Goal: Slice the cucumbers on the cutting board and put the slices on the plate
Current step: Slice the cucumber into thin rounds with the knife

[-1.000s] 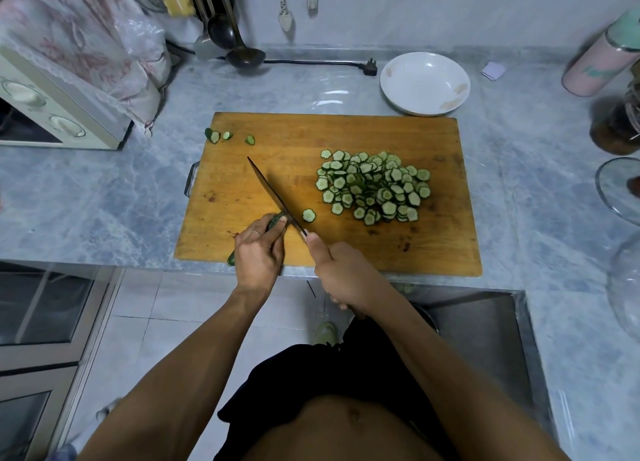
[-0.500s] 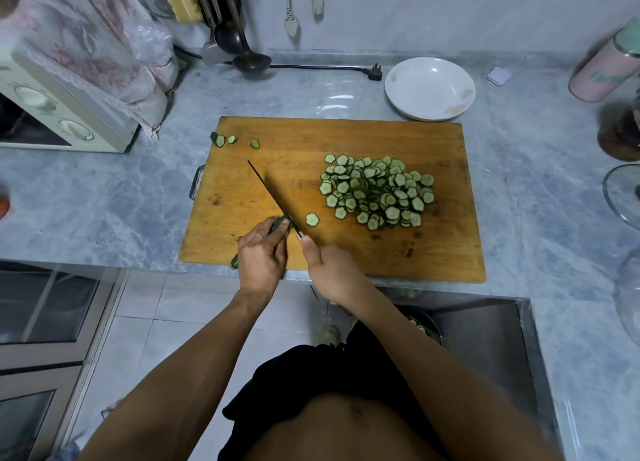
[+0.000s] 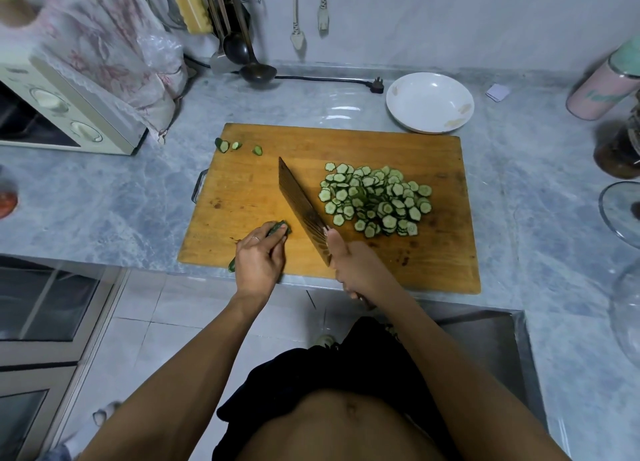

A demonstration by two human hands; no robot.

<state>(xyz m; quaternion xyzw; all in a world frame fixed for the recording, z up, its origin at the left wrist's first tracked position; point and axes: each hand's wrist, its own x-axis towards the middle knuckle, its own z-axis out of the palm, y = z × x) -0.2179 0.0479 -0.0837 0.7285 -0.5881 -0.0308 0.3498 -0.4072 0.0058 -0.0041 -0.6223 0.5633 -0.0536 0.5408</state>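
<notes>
Now slicing continues: the left hand (image 3: 259, 263) holds the short dark-green cucumber stub (image 3: 277, 229) at the near-left of the rectangular wooden cutting board (image 3: 433, 263), the right hand (image 3: 356, 270) grips the broad brown cleaver (image 3: 301, 208) (blade tilted beside the pile of slices (image 3: 375, 199)). Next, I think, careful last cuts near the fingertips; the round white plate (image 3: 429, 102) at far right waits.

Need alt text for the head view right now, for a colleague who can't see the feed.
On a wooden cutting board, the right hand holds a cleaver tilted beside a pile of cucumber slices, while the left hand holds the remaining cucumber near the front edge. An empty white plate sits on the counter behind the board.
</notes>
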